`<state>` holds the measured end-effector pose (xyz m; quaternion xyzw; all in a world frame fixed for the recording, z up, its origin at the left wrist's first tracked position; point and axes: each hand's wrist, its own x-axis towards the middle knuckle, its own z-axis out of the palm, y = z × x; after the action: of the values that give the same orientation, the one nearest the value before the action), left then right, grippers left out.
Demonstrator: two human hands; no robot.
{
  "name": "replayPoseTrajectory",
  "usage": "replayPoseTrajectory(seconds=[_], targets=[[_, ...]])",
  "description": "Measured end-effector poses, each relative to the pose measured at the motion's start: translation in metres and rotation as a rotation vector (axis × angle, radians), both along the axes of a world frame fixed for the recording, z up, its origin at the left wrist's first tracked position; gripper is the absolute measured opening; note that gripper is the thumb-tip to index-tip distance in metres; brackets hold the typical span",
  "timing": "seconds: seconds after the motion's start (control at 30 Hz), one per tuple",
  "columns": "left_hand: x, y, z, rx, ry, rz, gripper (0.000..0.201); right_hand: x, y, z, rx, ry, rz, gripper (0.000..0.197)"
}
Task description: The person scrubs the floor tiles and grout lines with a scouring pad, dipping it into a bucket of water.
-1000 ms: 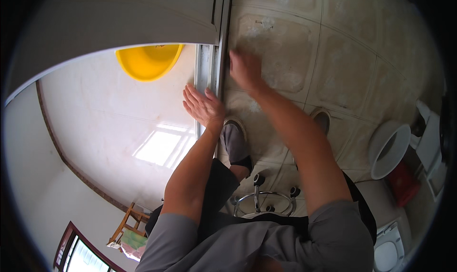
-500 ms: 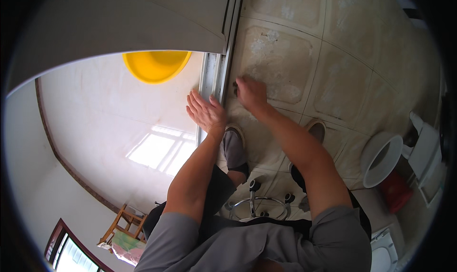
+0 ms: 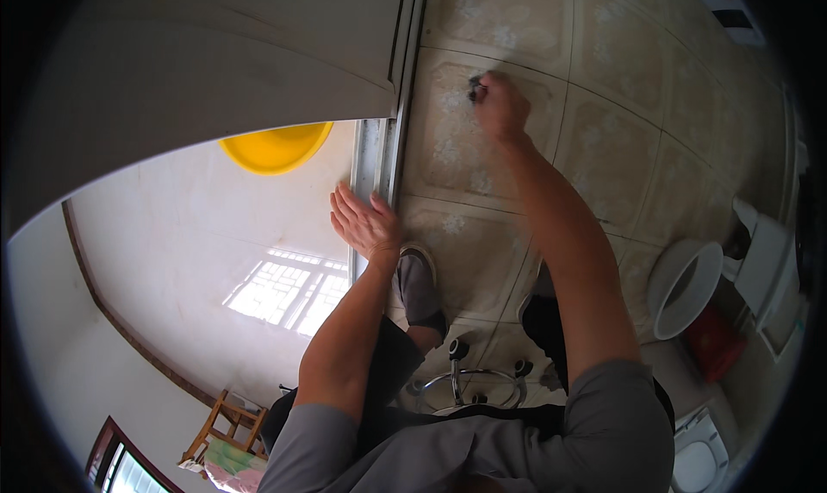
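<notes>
My left hand (image 3: 368, 223) lies flat with its fingers stretched, resting on the metal door track (image 3: 369, 161) set in the floor. To its right, my right hand (image 3: 502, 105) is closed on a small dark object (image 3: 475, 89) at the fingertips, over the beige floor tiles (image 3: 452, 135). Motion blurs the object, so its kind cannot be made out. Pale, whitish patches mark the tile beneath it. A grey sliding door panel (image 3: 258, 49) stands at the track's far end.
Beyond the track, a yellow basin (image 3: 277, 148) is partly hidden by the panel. A wheeled stool base (image 3: 457, 381) is between my legs. At right stand a white basin (image 3: 687, 288), a red container (image 3: 713, 342) and a toilet (image 3: 696, 460). A wooden chair (image 3: 226, 428) is lower left.
My right hand has moved away from the track, up and to the right over the tiles, with the small dark object. My left hand stays on the track. The view has shifted slightly.
</notes>
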<state>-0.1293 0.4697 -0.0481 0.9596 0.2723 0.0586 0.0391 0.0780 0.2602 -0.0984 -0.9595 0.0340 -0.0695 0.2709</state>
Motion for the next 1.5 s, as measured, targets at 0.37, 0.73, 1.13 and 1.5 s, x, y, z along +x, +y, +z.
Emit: replayPoseTrajectory(seconds=[0.37, 0.73, 1.13, 1.5], targets=[[0.001, -0.002, -0.001, -0.011, -0.012, 0.01, 0.058, 0.058, 0.038, 0.034, -0.353, 0.259, 0.296, 0.024], [0.005, -0.006, 0.003, -0.037, 0.024, 0.027, 0.059, 0.118, 0.057, -0.014, 0.371, 0.024, 0.169, 0.017], [0.012, -0.026, -0.006, -0.093, -0.01, -0.024, 0.06, 0.132, 0.024, -0.041, -0.036, -0.083, 0.337, 0.013], [-0.001, -0.009, -0.007, -0.047, -0.005, 0.026, 0.059, -0.192, -0.052, 0.05, 0.553, 0.604, 0.554, 0.009]])
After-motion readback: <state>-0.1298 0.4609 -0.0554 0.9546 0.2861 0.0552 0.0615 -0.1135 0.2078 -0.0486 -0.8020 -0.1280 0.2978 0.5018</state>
